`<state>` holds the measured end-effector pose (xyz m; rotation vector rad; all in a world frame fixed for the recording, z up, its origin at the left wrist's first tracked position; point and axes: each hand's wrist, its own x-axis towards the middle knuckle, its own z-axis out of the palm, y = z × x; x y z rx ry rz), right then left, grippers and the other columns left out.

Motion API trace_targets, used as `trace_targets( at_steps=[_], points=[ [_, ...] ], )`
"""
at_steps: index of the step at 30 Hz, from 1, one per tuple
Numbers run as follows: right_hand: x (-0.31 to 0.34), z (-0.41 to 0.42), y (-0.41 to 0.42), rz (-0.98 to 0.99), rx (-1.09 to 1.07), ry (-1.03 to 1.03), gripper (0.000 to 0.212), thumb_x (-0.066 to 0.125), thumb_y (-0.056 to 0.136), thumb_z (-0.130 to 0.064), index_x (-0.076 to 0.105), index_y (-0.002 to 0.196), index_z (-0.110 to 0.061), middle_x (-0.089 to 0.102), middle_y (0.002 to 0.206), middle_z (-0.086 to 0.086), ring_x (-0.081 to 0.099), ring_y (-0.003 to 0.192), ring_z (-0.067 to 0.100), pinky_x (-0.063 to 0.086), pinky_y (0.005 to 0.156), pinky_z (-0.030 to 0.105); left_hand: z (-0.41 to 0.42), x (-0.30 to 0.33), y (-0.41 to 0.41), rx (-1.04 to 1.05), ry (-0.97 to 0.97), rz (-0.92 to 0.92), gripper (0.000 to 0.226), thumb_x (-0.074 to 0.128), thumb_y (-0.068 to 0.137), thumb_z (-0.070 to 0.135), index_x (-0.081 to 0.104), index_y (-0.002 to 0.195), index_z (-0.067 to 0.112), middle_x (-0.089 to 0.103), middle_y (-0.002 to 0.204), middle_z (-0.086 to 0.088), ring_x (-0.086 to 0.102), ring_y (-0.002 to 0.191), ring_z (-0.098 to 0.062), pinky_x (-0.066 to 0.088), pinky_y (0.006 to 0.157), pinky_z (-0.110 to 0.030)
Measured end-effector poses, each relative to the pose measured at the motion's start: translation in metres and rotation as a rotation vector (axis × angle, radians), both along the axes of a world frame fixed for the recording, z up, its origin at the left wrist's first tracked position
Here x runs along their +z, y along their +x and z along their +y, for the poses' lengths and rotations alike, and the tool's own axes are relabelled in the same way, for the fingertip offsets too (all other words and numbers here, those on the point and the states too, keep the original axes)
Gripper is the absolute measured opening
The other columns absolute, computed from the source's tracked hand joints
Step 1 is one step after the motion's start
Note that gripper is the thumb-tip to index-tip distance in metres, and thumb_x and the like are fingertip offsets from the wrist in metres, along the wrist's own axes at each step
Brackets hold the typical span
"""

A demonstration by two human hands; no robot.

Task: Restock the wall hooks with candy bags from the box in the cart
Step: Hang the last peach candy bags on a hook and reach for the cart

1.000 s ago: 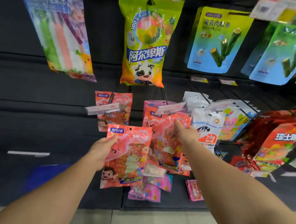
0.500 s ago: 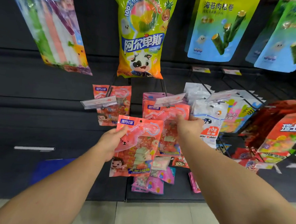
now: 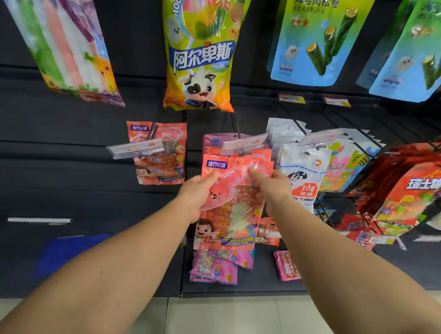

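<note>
Raised to the hook, candy bag (image 3: 232, 193) is pinched by both hands.

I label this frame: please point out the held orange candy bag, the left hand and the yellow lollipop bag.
orange candy bag (image 3: 233, 211), head view, clear window.
left hand (image 3: 196, 191), head view, back.
yellow lollipop bag (image 3: 201, 54), head view, blue name band.

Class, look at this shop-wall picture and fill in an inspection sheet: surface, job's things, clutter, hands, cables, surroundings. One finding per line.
Surface: dark slat wall with wire hooks.
Job's things: orange candy bag held up at the middle hook, in front of matching bags.
Clutter: pink packets low against the wall's base.
Hands: left hand grips the bag's left edge; right hand pinches its top.
Cables: nothing seen.
Surroundings: yellow lollipop bag above, White Rabbit bags right, tiled floor.
</note>
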<state>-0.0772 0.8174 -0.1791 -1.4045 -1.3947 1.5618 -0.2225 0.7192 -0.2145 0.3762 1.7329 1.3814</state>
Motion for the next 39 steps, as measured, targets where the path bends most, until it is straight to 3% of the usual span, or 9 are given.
trace_targets(
  at_steps=[3, 6, 10, 20, 23, 26, 30, 35, 39],
  points=[
    [0.002, 0.005, -0.005, -0.011, -0.050, 0.004, 0.043, 0.077, 0.083, -0.033, 0.062, 0.115, -0.009, 0.071, 0.102, 0.009, 0.069, 0.086, 0.026, 0.060, 0.078, 0.041, 0.008, 0.005, 0.002, 0.011, -0.009, -0.012, 0.040, 0.073, 0.079, 0.062, 0.071, 0.097, 0.026, 0.073, 0.113, -0.004, 0.066, 0.107, -0.026, 0.051, 0.100, -0.048],
    [0.002, 0.008, -0.008, -0.033, -0.072, 0.020, 0.043, 0.075, 0.085, -0.033, 0.062, 0.118, -0.009, 0.070, 0.101, 0.008, 0.068, 0.086, 0.025, 0.059, 0.078, 0.039, 0.015, 0.009, 0.002, 0.026, -0.015, -0.022, 0.036, 0.074, 0.083, 0.056, 0.071, 0.100, 0.025, 0.073, 0.111, -0.003, 0.066, 0.106, -0.025, 0.052, 0.098, -0.045],
    [0.004, 0.009, -0.015, -0.062, -0.083, 0.049, 0.050, 0.075, 0.082, -0.039, 0.061, 0.119, -0.009, 0.069, 0.105, 0.010, 0.069, 0.093, 0.030, 0.058, 0.086, 0.048, 0.020, 0.011, 0.002, 0.065, -0.021, -0.039, 0.032, 0.073, 0.084, 0.055, 0.071, 0.095, 0.025, 0.072, 0.112, -0.004, 0.066, 0.106, -0.026, 0.052, 0.096, -0.042],
    [0.004, 0.021, -0.022, -0.082, -0.130, 0.085, 0.052, 0.074, 0.084, -0.041, 0.058, 0.124, -0.011, 0.068, 0.109, 0.005, 0.066, 0.096, 0.026, 0.056, 0.088, 0.043, 0.033, 0.018, 0.004, 0.083, -0.048, -0.037, 0.048, 0.072, 0.082, 0.061, 0.068, 0.111, 0.023, 0.070, 0.114, -0.007, 0.066, 0.106, -0.029, 0.054, 0.097, -0.050],
    [0.002, 0.021, -0.022, -0.110, -0.128, 0.102, 0.049, 0.072, 0.086, -0.040, 0.056, 0.122, -0.010, 0.064, 0.106, 0.002, 0.063, 0.094, 0.024, 0.050, 0.078, 0.034, 0.034, 0.018, 0.006, 0.089, -0.071, -0.017, 0.051, 0.070, 0.085, 0.058, 0.065, 0.119, 0.020, 0.067, 0.118, -0.006, 0.063, 0.110, -0.028, 0.053, 0.097, -0.046],
    [-0.005, 0.019, -0.023, -0.124, -0.136, 0.122, 0.057, 0.072, 0.086, -0.040, 0.055, 0.129, -0.008, 0.065, 0.111, 0.006, 0.063, 0.100, 0.026, 0.047, 0.079, 0.032, 0.032, 0.015, 0.006, 0.102, -0.081, -0.014, 0.055, 0.071, 0.085, 0.058, 0.065, 0.123, 0.019, 0.066, 0.121, -0.005, 0.062, 0.111, -0.026, 0.051, 0.089, -0.039],
    [-0.007, 0.017, -0.024, -0.140, -0.146, 0.163, 0.059, 0.071, 0.086, -0.042, 0.055, 0.132, -0.009, 0.064, 0.121, 0.007, 0.062, 0.110, 0.028, 0.049, 0.088, 0.034, 0.031, 0.013, 0.008, 0.120, -0.068, -0.024, 0.048, 0.071, 0.086, 0.056, 0.067, 0.116, 0.019, 0.067, 0.118, -0.006, 0.063, 0.109, -0.026, 0.050, 0.081, -0.036],
    [-0.004, 0.015, -0.022, -0.145, -0.134, 0.226, 0.051, 0.068, 0.088, -0.042, 0.058, 0.126, -0.010, 0.066, 0.116, 0.005, 0.061, 0.098, 0.022, 0.043, 0.080, 0.028, 0.032, 0.011, 0.007, 0.151, -0.045, -0.072, 0.037, 0.073, 0.083, 0.058, 0.068, 0.100, 0.024, 0.070, 0.119, -0.006, 0.066, 0.110, -0.027, 0.054, 0.097, -0.044],
    [-0.004, 0.018, -0.023, -0.149, -0.132, 0.183, 0.053, 0.069, 0.088, -0.042, 0.056, 0.129, -0.012, 0.065, 0.115, 0.005, 0.062, 0.100, 0.024, 0.050, 0.084, 0.034, 0.035, 0.016, 0.010, 0.156, -0.065, 0.010, 0.033, 0.066, 0.092, 0.053, 0.058, 0.097, 0.022, 0.060, 0.096, 0.003, 0.057, 0.098, -0.021, 0.047, 0.083, -0.036]
  ],
)
